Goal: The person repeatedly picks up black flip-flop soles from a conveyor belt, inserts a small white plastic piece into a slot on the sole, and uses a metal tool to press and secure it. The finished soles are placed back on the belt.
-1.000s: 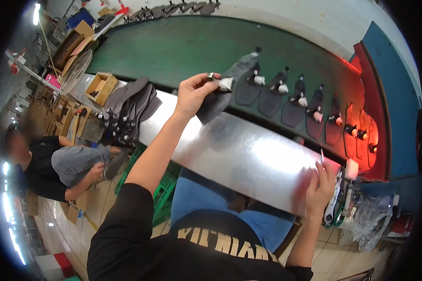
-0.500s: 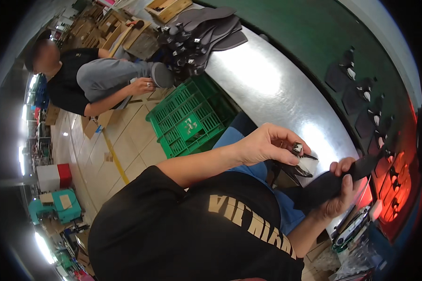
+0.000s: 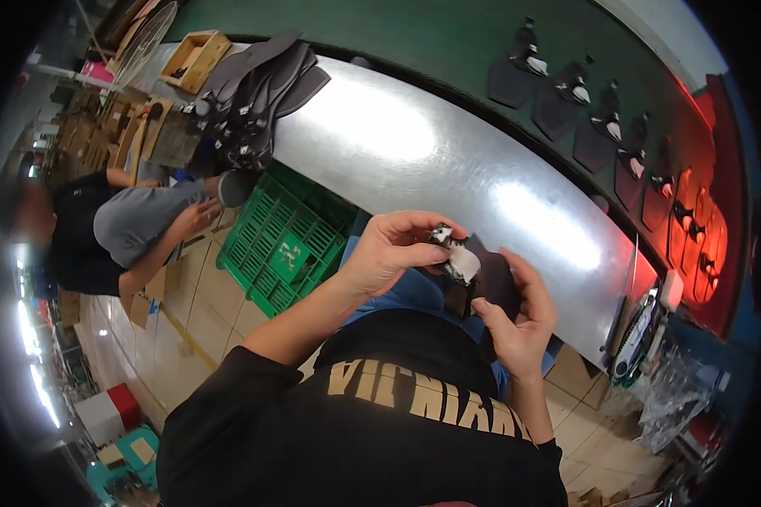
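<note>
In front of my body, above the near edge of the metal table, both hands are on a dark sandal part. My left hand pinches its black strap end with thumb and fingers; a white patch shows beside the thumb. My right hand grips the flat dark sole piece along its right side, thumb on the near side and fingers behind. The strap and the sole piece meet between my hands; how they join is hidden.
Similar dark sandal parts lie in a row on the green belt, running into a red-lit heater opening. A pile of sole pieces and a wooden box sit at left. Below stands a green crate, near a seated person.
My view has swung to the right. My right hand has brought the sole piece in against the strap end in my left hand, and the two hands are closer together.
</note>
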A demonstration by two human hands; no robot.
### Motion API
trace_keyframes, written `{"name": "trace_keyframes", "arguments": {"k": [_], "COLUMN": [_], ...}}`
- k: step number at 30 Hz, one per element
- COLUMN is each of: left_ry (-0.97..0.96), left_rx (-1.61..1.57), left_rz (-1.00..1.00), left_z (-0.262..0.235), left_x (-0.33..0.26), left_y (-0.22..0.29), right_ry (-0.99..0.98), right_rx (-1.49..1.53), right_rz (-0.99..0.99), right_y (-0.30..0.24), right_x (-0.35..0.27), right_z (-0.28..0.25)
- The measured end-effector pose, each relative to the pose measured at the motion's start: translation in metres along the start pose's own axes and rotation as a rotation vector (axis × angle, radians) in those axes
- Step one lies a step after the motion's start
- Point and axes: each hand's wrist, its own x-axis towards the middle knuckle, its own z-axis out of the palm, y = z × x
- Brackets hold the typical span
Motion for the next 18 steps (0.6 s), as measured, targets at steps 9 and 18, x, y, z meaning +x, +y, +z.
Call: {"name": "trace_keyframes", "arguments": {"k": [9, 18], "left_ry": [-0.058, -0.019], "left_rx": [0.004, 0.015], "left_rz": [0.042, -0.034], "left_z": [0.006, 0.005], "left_x": [0.003, 0.002], "left_y": [-0.005, -0.005], "right_ry": [0.017, 0.027], "right_rx": [-0.021, 0.036], "right_rz": [-0.16, -0.146], "right_y": [0.015, 0.017], "right_x": [-0.005, -0.006], "right_z": [-0.001, -0.001]}}
